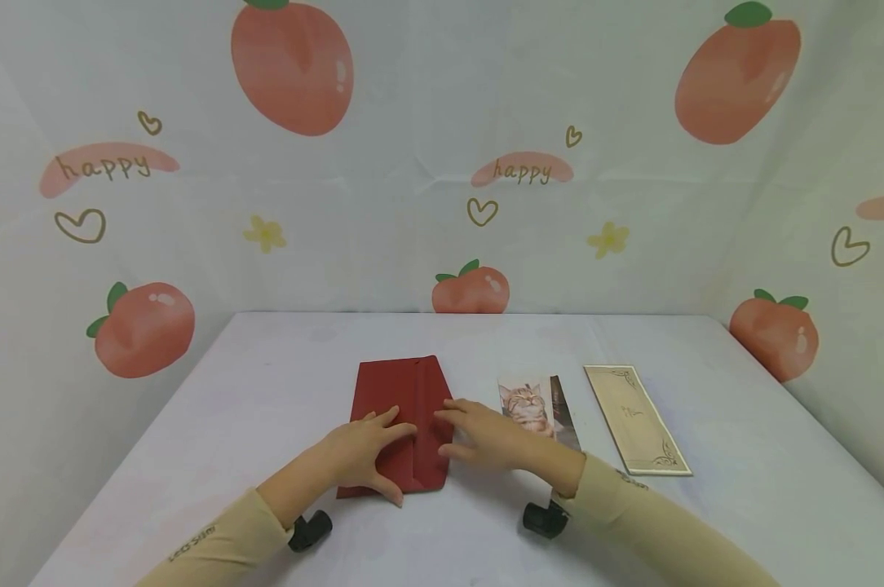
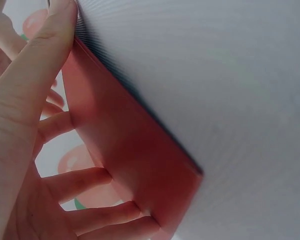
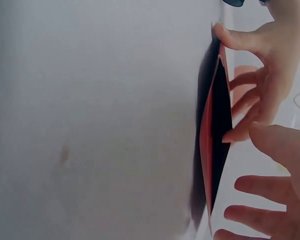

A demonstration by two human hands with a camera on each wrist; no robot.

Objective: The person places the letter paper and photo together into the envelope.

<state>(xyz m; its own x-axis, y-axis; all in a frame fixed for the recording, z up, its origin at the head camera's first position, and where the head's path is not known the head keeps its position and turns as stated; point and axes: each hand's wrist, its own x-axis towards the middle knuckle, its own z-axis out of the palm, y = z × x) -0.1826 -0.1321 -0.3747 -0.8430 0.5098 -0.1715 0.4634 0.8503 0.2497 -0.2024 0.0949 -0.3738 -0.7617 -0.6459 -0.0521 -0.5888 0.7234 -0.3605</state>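
"Where was the red envelope (image 1: 386, 383) when you had both hands on the job?"

"It lay flat on the white table (image 1: 266, 391) in front of you, its flap (image 1: 431, 469) toward your right. Your left hand (image 1: 354, 455) rested on it, fingers spread across the upper face and thumb down at the near edge. You had not curled those fingers round anything."

"And your right hand (image 1: 489, 434)?"

"You held it over the flap side, fingers extended and apart, with nothing in their grasp. Whether your fingertips touched the red surface, I couldn't tell. From your right wrist, a dark gap (image 3: 221, 135) showed between the envelope's layers."

"You had other things near you as well?"

"Just beyond your right hand lay a cat picture (image 1: 528, 408), partly hidden by your forearm, with a darker strip along its right side. Farther right, well apart from the envelope, you had a long beige card (image 1: 636, 420) with ornamented corners. Your sleeves (image 1: 669, 518) were beige too, a black device (image 1: 546, 519) showed below each wrist, and a backdrop (image 1: 413, 90) printed with peaches hung behind the table."
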